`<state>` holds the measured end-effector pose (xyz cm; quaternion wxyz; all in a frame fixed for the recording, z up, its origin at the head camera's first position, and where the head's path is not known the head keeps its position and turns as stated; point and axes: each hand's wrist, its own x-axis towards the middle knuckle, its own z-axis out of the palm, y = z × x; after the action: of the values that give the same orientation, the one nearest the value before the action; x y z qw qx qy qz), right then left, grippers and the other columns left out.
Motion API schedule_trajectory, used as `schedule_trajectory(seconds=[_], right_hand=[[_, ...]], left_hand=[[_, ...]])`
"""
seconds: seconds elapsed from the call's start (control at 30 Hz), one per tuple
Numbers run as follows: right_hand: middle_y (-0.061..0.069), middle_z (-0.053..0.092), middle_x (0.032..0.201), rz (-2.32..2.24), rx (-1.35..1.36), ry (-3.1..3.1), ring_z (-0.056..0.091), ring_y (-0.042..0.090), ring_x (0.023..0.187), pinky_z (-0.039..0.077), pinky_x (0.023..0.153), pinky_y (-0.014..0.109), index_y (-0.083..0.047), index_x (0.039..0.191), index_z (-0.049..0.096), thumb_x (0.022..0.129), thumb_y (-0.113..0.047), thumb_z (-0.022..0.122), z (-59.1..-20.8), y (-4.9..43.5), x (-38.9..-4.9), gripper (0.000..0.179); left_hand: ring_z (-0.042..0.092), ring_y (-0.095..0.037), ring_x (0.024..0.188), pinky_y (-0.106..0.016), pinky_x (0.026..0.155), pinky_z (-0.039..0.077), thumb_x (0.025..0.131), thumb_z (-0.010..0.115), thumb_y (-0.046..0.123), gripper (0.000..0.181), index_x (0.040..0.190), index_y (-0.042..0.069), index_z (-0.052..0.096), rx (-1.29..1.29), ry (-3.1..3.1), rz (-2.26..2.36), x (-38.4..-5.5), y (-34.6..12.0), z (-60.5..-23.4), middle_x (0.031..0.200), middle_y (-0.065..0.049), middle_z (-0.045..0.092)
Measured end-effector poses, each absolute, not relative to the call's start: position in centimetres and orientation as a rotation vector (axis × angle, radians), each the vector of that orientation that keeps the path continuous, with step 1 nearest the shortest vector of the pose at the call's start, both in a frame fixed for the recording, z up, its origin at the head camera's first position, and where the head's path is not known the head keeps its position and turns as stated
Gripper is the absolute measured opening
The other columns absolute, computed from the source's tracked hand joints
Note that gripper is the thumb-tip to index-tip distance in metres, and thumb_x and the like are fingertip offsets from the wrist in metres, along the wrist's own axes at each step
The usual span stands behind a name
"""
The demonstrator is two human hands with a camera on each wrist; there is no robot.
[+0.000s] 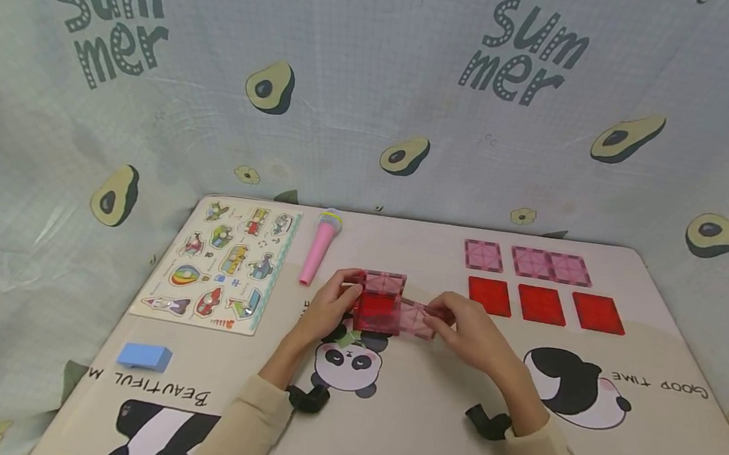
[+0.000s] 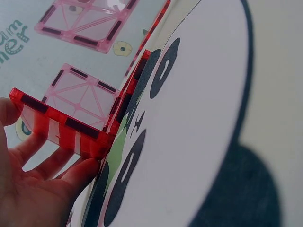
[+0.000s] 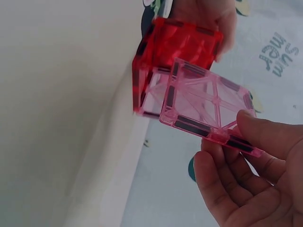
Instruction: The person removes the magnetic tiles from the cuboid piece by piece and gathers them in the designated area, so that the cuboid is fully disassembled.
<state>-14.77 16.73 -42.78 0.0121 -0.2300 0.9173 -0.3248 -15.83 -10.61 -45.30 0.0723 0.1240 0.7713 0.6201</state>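
A small box-like build of see-through magnetic tiles stands over the panda print in the middle of the table. It has red tiles (image 1: 376, 311) and a pink tile (image 1: 383, 283) at its back. My left hand (image 1: 330, 301) grips a red side tile (image 2: 59, 124) of the build, fingers spread along its outer face. Between thumb and fingers, my right hand (image 1: 467, 327) pinches a pink square tile (image 3: 210, 101) by one edge. That tile is tilted beside the build's right side and overlaps it in the right wrist view.
Three pink tiles (image 1: 482, 256) and three red tiles (image 1: 489, 297) lie in rows at the back right. To the left are a pink toy microphone (image 1: 317, 252), a picture puzzle board (image 1: 199, 298) and a blue block (image 1: 144, 357). A printed cloth (image 1: 359, 45) hangs behind the table.
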Motion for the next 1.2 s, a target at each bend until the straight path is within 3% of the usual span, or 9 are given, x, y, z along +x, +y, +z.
schedule_trajectory(seconds=[0.57,0.87,1.2], right_hand=[[0.005,0.072,0.096,-1.113,-0.497,2.859,0.063,0.018,0.083,0.055,0.069,0.018,-0.006,0.114,0.067,0.095,-0.016,0.069,-42.7,20.9,-15.8,0.022],[0.009,0.073,0.102,-1.099,-0.45,2.861,0.069,0.021,0.089,0.054,0.074,0.014,-0.007,0.122,0.065,0.095,-0.016,0.069,-42.8,22.3,-16.2,0.029],[0.009,0.074,0.104,-1.077,-0.42,2.878,0.071,0.022,0.09,0.058,0.077,0.024,-0.01,0.124,0.063,0.096,-0.019,0.068,-43.1,24.2,-16.7,0.031]], left_hand=[[0.054,-0.041,0.132,-0.049,0.106,0.051,0.106,0.046,0.016,0.044,0.146,-0.001,0.04,0.358,2.324,1.848,-15.7,-10.6,-45.2,0.145,-0.025,0.048],[0.054,-0.041,0.132,-0.049,0.106,0.051,0.105,0.045,0.015,0.045,0.147,-0.001,0.04,0.371,2.344,1.831,-15.6,-10.6,-45.0,0.146,-0.025,0.048],[0.054,-0.042,0.132,-0.049,0.106,0.052,0.106,0.045,0.015,0.045,0.147,-0.002,0.04,0.366,2.32,1.851,-15.7,-10.6,-45.0,0.147,-0.026,0.047]])
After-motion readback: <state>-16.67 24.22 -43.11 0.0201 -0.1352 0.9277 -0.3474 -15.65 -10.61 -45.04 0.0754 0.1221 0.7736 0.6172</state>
